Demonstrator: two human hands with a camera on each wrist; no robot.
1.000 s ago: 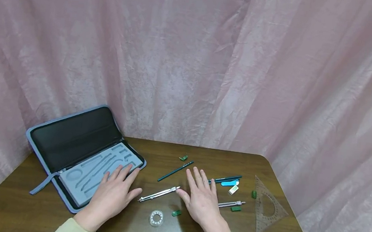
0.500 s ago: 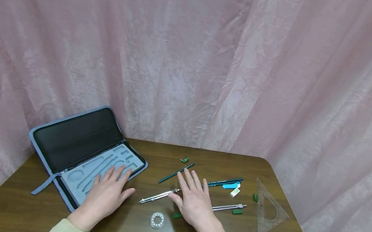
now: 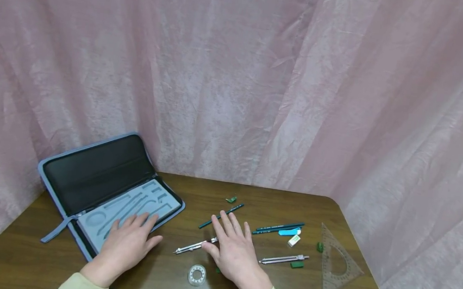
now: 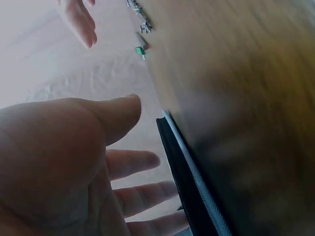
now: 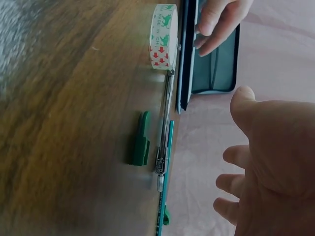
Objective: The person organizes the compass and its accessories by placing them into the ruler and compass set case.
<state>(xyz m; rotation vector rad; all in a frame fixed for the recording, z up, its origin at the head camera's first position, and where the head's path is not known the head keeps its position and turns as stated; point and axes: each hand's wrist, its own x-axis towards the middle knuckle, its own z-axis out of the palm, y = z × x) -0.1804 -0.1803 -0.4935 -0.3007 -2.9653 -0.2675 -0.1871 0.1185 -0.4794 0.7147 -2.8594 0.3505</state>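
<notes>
My left hand (image 3: 125, 246) hovers with spread fingers by the near edge of an open zip case (image 3: 94, 173). Shaped hollows mark the case's grey foam insert (image 3: 96, 219). Over the middle of the table my right hand (image 3: 235, 254), its fingers fanned out, covers the end of a metal compass (image 3: 188, 247) in the head view. In the right wrist view that hand stays apart from the compass (image 5: 166, 113) and a green clip-like piece (image 5: 141, 142). Between the hands lies a tape roll (image 3: 196, 275). A dark teal pencil (image 3: 235, 208) rests beyond the right fingers. Neither hand holds anything.
Right of my right hand are two pencils (image 3: 278, 228), a light blue tool (image 3: 289, 232), an eraser (image 3: 294, 241) and a second compass-like tool (image 3: 283, 260). A clear set square (image 3: 336, 266) lies farther right. Small green pieces (image 3: 297, 265) are scattered around. Pink curtain (image 3: 237, 80) hangs behind.
Both hands have drifted left and slightly nearer the body, still spread. The right hand has uncovered the pair of pencils and the right-hand metal tool. The objects keep their places on the table.
</notes>
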